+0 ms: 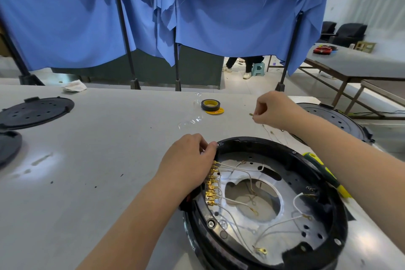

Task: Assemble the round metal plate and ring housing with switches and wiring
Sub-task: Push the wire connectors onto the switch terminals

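The black ring housing (306, 164) lies at the lower right of the table with the round metal plate (291, 190) inside it. A row of brass switch terminals (211, 186) lines its left inner wall, and white wires (274, 228) with ring lugs trail over the plate. My left hand (188, 160) grips the housing's left rim, fingers curled over the edge. Beyond the housing, my right hand (271, 109) is raised and pinches the end of a thin wire (268, 130) carrying a small brass terminal (251, 114).
A roll of black and yellow tape (210, 105) and a clear wrapper (190, 120) lie mid-table. Black perforated covers lie at far left (35, 112) and far right (337, 120). A green-yellow screwdriver (326, 173) lies right of the housing. Blue curtains hang behind.
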`<state>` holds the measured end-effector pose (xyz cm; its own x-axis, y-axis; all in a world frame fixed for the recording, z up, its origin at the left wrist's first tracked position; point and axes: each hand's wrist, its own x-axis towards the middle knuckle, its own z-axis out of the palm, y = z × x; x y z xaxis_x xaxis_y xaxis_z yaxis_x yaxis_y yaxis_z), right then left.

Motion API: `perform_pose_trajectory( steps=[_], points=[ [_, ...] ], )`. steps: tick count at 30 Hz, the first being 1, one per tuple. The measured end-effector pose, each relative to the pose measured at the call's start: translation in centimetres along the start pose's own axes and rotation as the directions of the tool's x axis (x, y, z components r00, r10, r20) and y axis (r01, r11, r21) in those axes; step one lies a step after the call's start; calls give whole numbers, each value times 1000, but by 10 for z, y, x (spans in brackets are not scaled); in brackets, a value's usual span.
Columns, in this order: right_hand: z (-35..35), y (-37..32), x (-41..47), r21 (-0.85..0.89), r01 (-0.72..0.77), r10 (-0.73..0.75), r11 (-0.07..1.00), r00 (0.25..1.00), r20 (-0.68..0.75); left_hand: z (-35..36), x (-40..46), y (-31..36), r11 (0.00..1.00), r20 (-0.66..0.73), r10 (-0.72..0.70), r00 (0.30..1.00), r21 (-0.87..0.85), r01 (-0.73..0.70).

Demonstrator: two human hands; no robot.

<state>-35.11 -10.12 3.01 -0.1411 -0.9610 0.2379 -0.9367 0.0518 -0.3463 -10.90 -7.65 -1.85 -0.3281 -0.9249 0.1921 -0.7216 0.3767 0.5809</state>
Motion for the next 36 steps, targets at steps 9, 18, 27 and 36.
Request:
perform_pose_trajectory(
  steps=[9, 18, 27, 36],
  points=[
    [-18, -74, -72, 513, 106, -64, 852, 993, -98, -26, -3, 15, 899, 10, 101, 995, -430, -87],
    [-15, -79, -98, 558, 24, -7, 830, 999, -32, -30, -7, 24, 863, 75, 128, 989, -499, -74],
    [-8, -83, -99, 519, -16, 53, 855, 997, -57, -30, -10, 27, 893, 42, 114, 993, -443, -84],
    [-8, -83, -105, 662, -104, 51, 742, 994, 98, -40, -5, 22, 875, 99, 53, 994, -484, 2]
  ],
)
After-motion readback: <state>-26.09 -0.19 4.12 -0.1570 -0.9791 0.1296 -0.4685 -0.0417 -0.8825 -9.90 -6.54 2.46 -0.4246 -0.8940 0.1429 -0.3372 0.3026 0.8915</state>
